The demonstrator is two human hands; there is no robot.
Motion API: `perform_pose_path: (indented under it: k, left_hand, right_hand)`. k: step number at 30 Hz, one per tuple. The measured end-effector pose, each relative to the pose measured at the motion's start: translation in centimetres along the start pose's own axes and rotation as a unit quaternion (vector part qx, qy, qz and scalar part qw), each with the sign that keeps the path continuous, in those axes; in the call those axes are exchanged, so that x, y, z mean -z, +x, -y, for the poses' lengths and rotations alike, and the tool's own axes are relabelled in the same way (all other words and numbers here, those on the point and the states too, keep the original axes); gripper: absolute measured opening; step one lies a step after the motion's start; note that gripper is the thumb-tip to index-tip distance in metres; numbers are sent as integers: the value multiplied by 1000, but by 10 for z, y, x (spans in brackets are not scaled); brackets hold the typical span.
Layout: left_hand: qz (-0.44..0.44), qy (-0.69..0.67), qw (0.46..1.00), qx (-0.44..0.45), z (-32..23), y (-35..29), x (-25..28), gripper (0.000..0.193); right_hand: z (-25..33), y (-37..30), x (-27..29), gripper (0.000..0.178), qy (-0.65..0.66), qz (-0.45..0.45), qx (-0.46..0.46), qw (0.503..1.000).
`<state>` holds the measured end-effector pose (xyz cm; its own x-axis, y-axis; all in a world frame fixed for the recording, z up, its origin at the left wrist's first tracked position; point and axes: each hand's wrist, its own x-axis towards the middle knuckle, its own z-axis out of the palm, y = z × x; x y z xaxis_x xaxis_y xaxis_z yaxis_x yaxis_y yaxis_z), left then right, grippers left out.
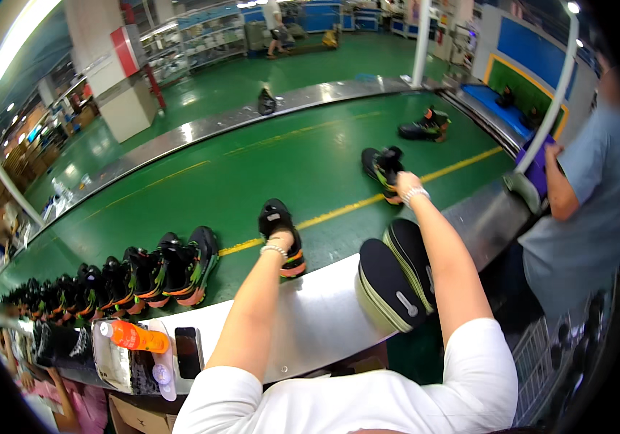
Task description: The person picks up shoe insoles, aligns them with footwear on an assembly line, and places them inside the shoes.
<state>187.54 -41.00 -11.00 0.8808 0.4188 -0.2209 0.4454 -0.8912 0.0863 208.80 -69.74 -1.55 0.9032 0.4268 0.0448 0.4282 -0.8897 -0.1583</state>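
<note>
My left hand (279, 237) is closed at the opening of a black sneaker (275, 214) with an orange and green sole, its toe pointing away from me. The fingers are partly hidden inside the shoe. Farther right, my right hand (406, 185) grips the heel end of another black sneaker (378, 166) over the green belt (310, 170). Under my right forearm, two stacks of black insoles (382, 278) with pale green edges lie on the metal ledge. Beyond my right hand, one more black sneaker (424, 127) rests on the belt.
A long row of black sneakers (172, 267) stands on the belt at left. An orange drink bottle (136, 337) and a phone (188, 352) lie on the near metal ledge (310, 329). A person in a blue shirt (585, 195) stands at right beside a machine. A dark item (266, 103) sits on the far rail.
</note>
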Motion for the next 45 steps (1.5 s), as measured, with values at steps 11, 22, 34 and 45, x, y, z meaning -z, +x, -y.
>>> perform_pose_path:
  k: [11,22,34,45]
  left_hand:
    - [155,392,768,-482,88,48,-20,15]
    - [264,191,934,-144,46,-5,43,18]
    - [-209,-207,951,-92,-28,-80,99,69]
    - [-248,-286,918,-116,-10,-47,60,32]
  right_hand:
    - [151,-114,14,27,122,102,294,942]
    - [16,-210,69,64,-22,-44,7,999]
    - [4,-220,77,80,-39,108,-31,993]
    - [27,-193,108,24,390,110,140,904]
